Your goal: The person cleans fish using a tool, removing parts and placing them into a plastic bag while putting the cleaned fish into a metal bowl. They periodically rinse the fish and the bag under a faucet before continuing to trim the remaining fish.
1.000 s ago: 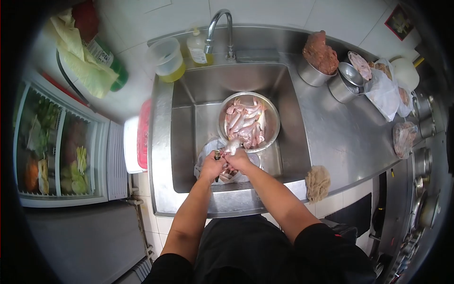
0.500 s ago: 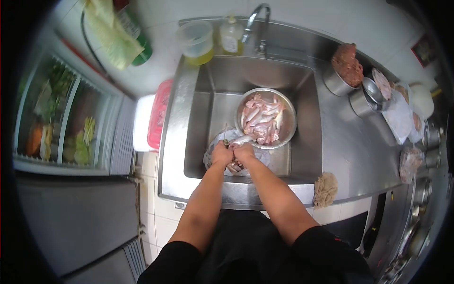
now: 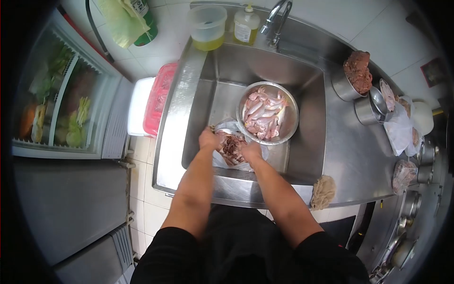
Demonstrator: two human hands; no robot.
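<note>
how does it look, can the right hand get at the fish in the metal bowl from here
Likely yes: the right hand is at the plastic bag, close to the near side of the metal bowl, and the fish lie uncovered. Only the bowl's rim seems to stand between them.

The location is a kitchen. Indicators: rectangular stainless-steel sink (image 3: 306, 128) with curved chrome faucet (image 3: 285, 18); flat grey stainless-steel tabletop (image 3: 347, 151); white-framed, glass-fronted refrigerator (image 3: 116, 124) containing green vegetables (image 3: 75, 125); cylindrical silver metal pot (image 3: 344, 89) containing reddish-brown meat (image 3: 358, 72).

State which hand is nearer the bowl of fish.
Right. The right hand is close to the bowl, on its near side; the left hand is farther away, to its left.
</note>
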